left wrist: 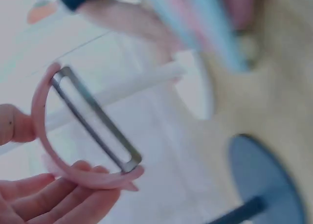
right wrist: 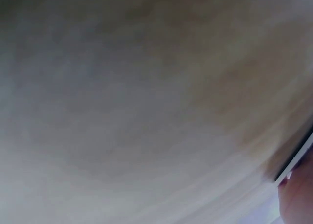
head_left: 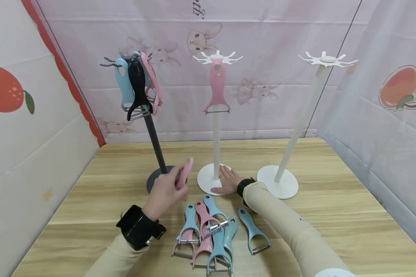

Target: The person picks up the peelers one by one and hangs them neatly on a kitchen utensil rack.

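Two hands at work

The left hand [head_left: 164, 192] is raised, fingers [left wrist: 58, 199] curled in a grip — wrist strapped in black. The right hand [head_left: 227, 181] lies flat, palm down, fingers spread — forearm reaching forward.

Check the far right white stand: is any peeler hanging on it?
No, the right white stand has bare hooks, while the middle white stand carries one pink peeler.

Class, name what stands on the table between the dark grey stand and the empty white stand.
The middle white stand, holding one pink peeler; the head view shows it.
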Available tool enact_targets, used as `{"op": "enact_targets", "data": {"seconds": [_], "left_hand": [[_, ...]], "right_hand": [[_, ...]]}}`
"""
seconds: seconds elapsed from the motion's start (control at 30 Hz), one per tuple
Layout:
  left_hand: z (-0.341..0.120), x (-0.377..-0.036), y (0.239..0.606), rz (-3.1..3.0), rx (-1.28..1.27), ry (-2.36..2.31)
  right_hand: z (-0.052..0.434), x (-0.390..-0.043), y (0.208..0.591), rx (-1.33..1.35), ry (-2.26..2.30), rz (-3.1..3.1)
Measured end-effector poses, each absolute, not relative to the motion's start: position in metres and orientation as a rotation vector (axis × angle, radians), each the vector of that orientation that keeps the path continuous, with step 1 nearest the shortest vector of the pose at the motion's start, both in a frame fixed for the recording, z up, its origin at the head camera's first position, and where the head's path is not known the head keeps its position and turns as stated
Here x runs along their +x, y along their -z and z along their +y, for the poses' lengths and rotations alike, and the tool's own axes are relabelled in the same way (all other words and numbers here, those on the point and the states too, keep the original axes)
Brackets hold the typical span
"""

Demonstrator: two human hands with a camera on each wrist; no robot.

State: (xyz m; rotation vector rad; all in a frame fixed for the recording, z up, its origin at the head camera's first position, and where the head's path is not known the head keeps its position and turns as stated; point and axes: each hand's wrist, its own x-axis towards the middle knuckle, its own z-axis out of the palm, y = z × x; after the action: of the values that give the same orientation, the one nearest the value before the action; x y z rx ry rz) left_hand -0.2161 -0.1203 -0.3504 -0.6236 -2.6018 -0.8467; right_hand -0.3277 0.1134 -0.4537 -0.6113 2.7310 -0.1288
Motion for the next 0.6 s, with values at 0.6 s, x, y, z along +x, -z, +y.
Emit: {"op": "enact_targets", "data": {"seconds": [0.6], "left_hand": [[-0.064,-0.248,0.236,-1.835,-0.723,1.141]], "right_hand": [[0.115,-0.330,0.457,-0.634,0.133,2.753]]}}
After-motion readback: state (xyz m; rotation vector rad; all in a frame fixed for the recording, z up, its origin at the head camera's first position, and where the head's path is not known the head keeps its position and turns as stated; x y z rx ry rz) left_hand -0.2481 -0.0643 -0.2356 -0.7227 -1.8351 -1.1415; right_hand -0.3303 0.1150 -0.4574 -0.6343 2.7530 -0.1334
